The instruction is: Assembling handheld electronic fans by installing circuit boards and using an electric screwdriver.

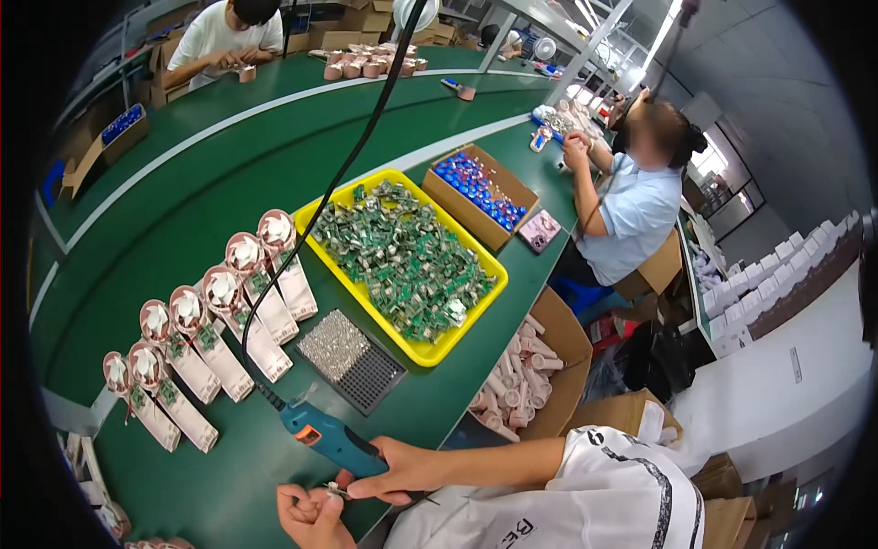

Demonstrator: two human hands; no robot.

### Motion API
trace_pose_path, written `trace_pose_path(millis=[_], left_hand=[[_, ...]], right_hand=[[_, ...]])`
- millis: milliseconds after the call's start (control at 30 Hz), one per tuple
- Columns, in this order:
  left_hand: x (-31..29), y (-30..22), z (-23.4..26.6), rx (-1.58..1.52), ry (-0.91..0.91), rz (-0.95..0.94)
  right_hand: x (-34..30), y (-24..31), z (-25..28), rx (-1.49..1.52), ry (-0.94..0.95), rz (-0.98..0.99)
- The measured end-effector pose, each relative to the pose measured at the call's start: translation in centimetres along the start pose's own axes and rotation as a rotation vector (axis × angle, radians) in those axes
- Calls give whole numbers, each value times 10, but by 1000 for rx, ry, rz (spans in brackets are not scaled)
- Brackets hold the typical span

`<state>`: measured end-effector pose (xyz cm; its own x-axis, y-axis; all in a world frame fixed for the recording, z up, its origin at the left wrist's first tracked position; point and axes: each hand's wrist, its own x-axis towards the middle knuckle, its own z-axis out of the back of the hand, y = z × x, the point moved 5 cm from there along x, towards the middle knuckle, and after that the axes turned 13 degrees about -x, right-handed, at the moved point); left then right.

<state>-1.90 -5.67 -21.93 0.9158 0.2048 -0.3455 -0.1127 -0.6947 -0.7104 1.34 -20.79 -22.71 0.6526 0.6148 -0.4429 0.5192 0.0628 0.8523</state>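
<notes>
Evidently, the right hand [402,468] grasps a teal electric screwdriver [340,446] while the curled left hand [311,518] pinches a small part [336,490].

Hands [410,468] close together, a teal screwdriver [340,446] in the right, a small pale part [335,490] in the left [311,517].

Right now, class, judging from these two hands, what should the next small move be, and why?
Probably to steady the small part before bringing the teal corded tool into use: the left hand pinches that part, while the right hand grips the tool with its fingertips close beside the part.
</notes>
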Motion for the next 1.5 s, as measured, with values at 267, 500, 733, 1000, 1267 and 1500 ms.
trace_pose_path(millis=[267,500,733,1000,1267,1500], left_hand=[[10,8,-1,-98,86,200],[22,29,-9,-143,36,109],[19,16,-34,-240,182,133],[-7,7,-9,-84,111,-129],[-27,3,-17,156,69,-216],[-21,17,-21,155,27,-216]], right_hand=[[0,1,1,55,32,-31],[-9,-5,34,-207,-195,-295],[-13,14,32,178,-50,-38],[-16,-4,7,183,-76,-4],[-29,-2,11,109,-201,99],[-28,-4,17,76,-192,130]])
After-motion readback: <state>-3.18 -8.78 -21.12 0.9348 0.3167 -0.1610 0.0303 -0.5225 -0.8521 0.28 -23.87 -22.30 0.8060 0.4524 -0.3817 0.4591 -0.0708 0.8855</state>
